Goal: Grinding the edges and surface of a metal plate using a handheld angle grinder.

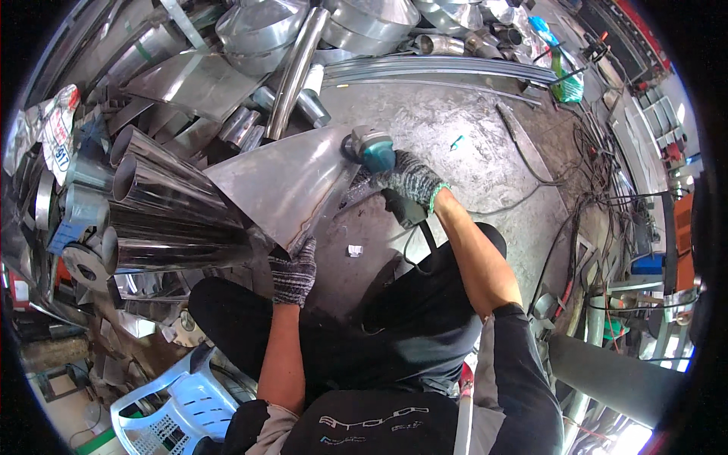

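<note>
My right hand [412, 182], in a grey knitted glove with a green cuff, is wrapped round an angle grinder [374, 152] with a teal and black body. The grinder's disc end meets the far right corner of a bent sheet-metal piece [280, 178], a tapering shape with a seam along its near right side. At the piece's near corner, my left hand [293, 274], gloved the same way, is closed on the edge; its fingertips are partly hidden. The grinder's cable [413, 258] hangs down beside my right knee.
Shiny steel tubes [167, 197] lie stacked at the left. Large metal cones [262, 30] and more tubes crowd the far side. Thin metal strips [440, 70] lie across the floor beyond. Cables [584, 167] tangle at the right. A light blue plastic chair [182, 402] stands near left.
</note>
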A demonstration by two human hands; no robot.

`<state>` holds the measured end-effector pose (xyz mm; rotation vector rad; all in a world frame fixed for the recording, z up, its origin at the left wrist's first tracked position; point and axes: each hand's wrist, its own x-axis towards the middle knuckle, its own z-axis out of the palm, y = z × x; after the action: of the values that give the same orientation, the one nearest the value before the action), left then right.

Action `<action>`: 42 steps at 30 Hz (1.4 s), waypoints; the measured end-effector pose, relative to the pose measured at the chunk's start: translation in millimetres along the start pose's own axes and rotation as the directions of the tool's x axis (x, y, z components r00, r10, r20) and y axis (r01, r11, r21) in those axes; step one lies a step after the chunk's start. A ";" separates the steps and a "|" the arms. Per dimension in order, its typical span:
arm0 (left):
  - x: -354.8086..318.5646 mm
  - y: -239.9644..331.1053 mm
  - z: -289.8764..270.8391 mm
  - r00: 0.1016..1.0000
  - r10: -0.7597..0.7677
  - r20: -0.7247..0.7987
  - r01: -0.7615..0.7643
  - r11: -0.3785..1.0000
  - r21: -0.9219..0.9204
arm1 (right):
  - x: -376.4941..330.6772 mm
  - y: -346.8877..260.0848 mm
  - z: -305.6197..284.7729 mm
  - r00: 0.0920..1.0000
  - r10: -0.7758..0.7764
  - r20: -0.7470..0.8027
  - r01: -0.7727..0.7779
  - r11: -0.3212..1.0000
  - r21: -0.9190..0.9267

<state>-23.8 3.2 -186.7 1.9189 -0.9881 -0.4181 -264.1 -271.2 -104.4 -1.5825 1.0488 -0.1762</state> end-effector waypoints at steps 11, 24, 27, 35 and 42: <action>1.4 -15.1 -12.9 0.998 -0.052 0.032 0.044 0.977 0.208 | -32.9 -25.9 25.1 0.997 -0.082 -0.010 0.081 0.995 -0.050; 1.3 -22.3 -17.0 1.000 -0.002 0.013 0.000 0.990 0.140 | -77.9 -57.8 64.5 0.992 -0.124 0.017 0.125 0.992 -0.031; -1.9 10.5 -19.1 0.998 0.059 -0.003 -0.057 0.974 0.220 | -73.5 -42.6 60.9 0.987 -0.148 -0.069 0.145 0.988 -0.045; -1.7 -26.3 -19.9 0.990 0.140 -0.005 -0.129 0.928 0.350 | -102.0 -79.0 83.0 0.994 -0.105 -0.010 0.104 0.988 -0.114; 2.8 -23.2 -18.9 0.999 -0.044 0.014 0.041 0.988 0.151 | -108.5 -76.5 86.9 0.997 -0.073 0.008 0.073 0.990 -0.123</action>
<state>0.7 18.0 -195.9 2.0784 -1.0164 -0.3952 -234.0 -139.2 -21.6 -1.7335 1.0155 -0.1609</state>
